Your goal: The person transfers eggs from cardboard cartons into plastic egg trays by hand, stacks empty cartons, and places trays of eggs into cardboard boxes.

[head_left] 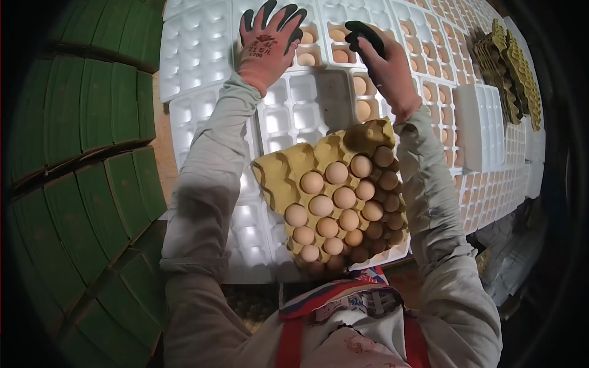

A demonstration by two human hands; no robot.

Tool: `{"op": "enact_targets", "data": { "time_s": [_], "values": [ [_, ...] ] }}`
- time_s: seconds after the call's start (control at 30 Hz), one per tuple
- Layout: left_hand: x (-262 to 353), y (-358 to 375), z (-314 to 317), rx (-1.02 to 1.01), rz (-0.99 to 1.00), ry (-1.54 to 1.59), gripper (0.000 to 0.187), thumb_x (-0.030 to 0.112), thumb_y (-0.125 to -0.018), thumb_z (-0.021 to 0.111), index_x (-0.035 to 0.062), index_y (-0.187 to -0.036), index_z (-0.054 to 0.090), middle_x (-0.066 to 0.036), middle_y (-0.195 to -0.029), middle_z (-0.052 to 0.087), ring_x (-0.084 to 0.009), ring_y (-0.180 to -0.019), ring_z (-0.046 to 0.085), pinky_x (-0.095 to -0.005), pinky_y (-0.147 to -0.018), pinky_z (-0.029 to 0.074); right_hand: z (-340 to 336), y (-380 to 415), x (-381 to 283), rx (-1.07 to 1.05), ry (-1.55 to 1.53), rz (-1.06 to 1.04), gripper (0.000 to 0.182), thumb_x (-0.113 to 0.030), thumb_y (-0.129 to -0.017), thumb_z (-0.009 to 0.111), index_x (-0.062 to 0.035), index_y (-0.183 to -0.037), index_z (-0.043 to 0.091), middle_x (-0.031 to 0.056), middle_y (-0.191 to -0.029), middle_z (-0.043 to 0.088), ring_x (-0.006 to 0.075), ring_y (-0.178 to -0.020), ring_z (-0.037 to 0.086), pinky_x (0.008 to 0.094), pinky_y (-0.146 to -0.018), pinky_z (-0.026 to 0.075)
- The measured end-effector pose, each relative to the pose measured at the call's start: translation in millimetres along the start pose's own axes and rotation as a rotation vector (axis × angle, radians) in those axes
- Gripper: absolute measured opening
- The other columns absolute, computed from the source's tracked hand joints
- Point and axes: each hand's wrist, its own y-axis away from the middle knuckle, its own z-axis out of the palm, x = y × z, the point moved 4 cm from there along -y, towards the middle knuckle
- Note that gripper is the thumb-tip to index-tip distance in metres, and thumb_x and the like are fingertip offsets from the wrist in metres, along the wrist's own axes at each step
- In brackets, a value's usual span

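My left hand (268,54), in a pink glove with dark fingertips, is spread out over the far white foam egg tray, beside eggs in its cells. To the right, my right hand (385,66) hovers over the same area, its gloved fingers bent and its thumb apart from them; no egg shows in it. Near its fingers, an egg (339,56) sits in a foam cell. Closer to me, a yellow pulp egg tray (279,172) carries many brown eggs (345,197). Its left and far cells hold none. It rests on the white foam trays (205,122), several of whose cells show no eggs.
Green boxes (98,110) are stacked along the left. Foam trays with eggs (485,196) spread to the right, where a white foam piece (481,126) stands on them. Stacked yellow pulp trays (512,73) lie at the far right.
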Motion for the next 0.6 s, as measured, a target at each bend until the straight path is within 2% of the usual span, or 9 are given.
{"op": "enact_targets", "data": {
  "time_s": [0.03, 0.1, 0.13, 0.2, 0.33, 0.4, 0.43, 0.53, 0.6],
  "values": [
    [18.1, 7.6, -32.8, 0.006, 0.0, 0.136, 0.046, 0.031, -0.084, 0.063, 0.0143, -0.125, 0.055, -0.009, -0.122, 0.057, -0.03, -0.12, 0.046, -0.0492, -0.102, 0.032, -13.2, 29.6, -4.0, -0.082, 0.07, -0.071, 0.034, -0.022, -0.09, 0.061, -0.0026, -0.118, 0.061, 0.0016, -0.083, 0.065, 0.0101, -0.075, 0.06, 0.0238, -0.067, 0.048],
    [72.2, 40.1, -83.8, -0.328, -0.113, 0.406, 0.059, 0.032, -0.072, 0.074, 0.0093, -0.124, 0.057, -0.012, -0.108, 0.059, -0.0289, -0.105, 0.053, -0.0412, -0.093, 0.041, -22.2, 82.9, -6.5, -0.449, 0.233, -0.279, 0.045, -0.015, -0.077, 0.074, -0.0034, -0.119, 0.061, 0.0073, -0.099, 0.065, 0.0206, -0.088, 0.063, 0.0308, -0.08, 0.051],
    [102.7, 58.6, -91.9, -0.497, -0.033, 0.402, 0.072, 0.04, -0.067, 0.077, 0.009, -0.128, 0.054, -0.011, -0.107, 0.056, -0.0272, -0.104, 0.052, -0.0406, -0.094, 0.04, -23.6, 106.0, -3.5, -0.551, 0.499, -0.284, 0.054, -0.021, -0.068, 0.079, -0.0061, -0.117, 0.062, 0.0093, -0.107, 0.061, 0.0265, -0.099, 0.06, 0.0376, -0.088, 0.047],
    [146.4, 92.8, -95.8, -0.767, -0.013, 0.15, 0.085, 0.051, -0.065, 0.075, 0.0089, -0.134, 0.047, -0.008, -0.112, 0.053, -0.0256, -0.11, 0.047, -0.0401, -0.098, 0.036, -9.2, 133.5, 6.0, -0.682, 0.956, -0.512, 0.054, -0.029, -0.067, 0.076, -0.0107, -0.115, 0.058, 0.0059, -0.102, 0.056, 0.0256, -0.107, 0.05, 0.0406, -0.097, 0.037],
    [162.4, 124.4, -104.9, -0.676, -0.083, -0.099, 0.077, 0.046, -0.069, 0.075, 0.0076, -0.131, 0.05, -0.009, -0.109, 0.055, -0.0253, -0.111, 0.047, -0.0396, -0.098, 0.036, -7.6, 140.6, 12.9, -0.586, 0.846, -0.804, 0.05, -0.027, -0.07, 0.074, -0.0088, -0.114, 0.059, 0.0066, -0.097, 0.059, 0.0264, -0.105, 0.051, 0.0402, -0.099, 0.038],
    [164.4, 141.1, -100.3, -0.678, -0.089, -0.048, 0.072, 0.036, -0.069, 0.077, 0.0067, -0.13, 0.051, -0.01, -0.111, 0.056, -0.0273, -0.113, 0.048, -0.041, -0.099, 0.037, -26.6, 147.4, 10.0, -0.476, 0.542, -0.568, 0.059, -0.025, -0.069, 0.076, -0.0073, -0.122, 0.057, 0.0107, -0.105, 0.061, 0.0287, -0.111, 0.051, 0.0392, -0.099, 0.041],
    [163.1, 144.2, -102.3, -0.68, -0.093, -0.025, 0.07, 0.031, -0.07, 0.079, 0.0062, -0.13, 0.052, -0.011, -0.112, 0.056, -0.0283, -0.114, 0.049, -0.0417, -0.1, 0.038, -44.3, 148.8, 13.6, -0.438, 0.238, -0.256, 0.062, -0.024, -0.07, 0.076, -0.006, -0.126, 0.056, 0.0122, -0.113, 0.061, 0.0266, -0.113, 0.052, 0.0373, -0.097, 0.044],
    [153.4, 142.3, -124.7, -0.426, -0.349, 0.394, 0.056, 0.015, -0.072, 0.075, 0.0004, -0.123, 0.056, -0.014, -0.113, 0.059, -0.029, -0.112, 0.054, -0.0418, -0.098, 0.042, -89.1, 145.9, 36.5, -0.332, -0.707, 0.203, 0.051, -0.019, -0.073, 0.075, -0.0026, -0.119, 0.061, 0.0082, -0.109, 0.062, 0.0176, -0.1, 0.06, 0.03, -0.086, 0.049],
    [145.4, 155.0, -123.1, -0.096, -1.068, 1.319, 0.051, -0.003, -0.076, 0.069, 0.001, -0.124, 0.054, -0.014, -0.124, 0.056, -0.0272, -0.112, 0.058, -0.0353, -0.093, 0.052, -98.4, 135.7, 37.4, -0.421, -0.363, 0.238, 0.042, -0.016, -0.078, 0.07, -0.0029, -0.117, 0.063, 0.0061, -0.107, 0.063, 0.0163, -0.096, 0.062, 0.0281, -0.079, 0.05]
  ]
}}
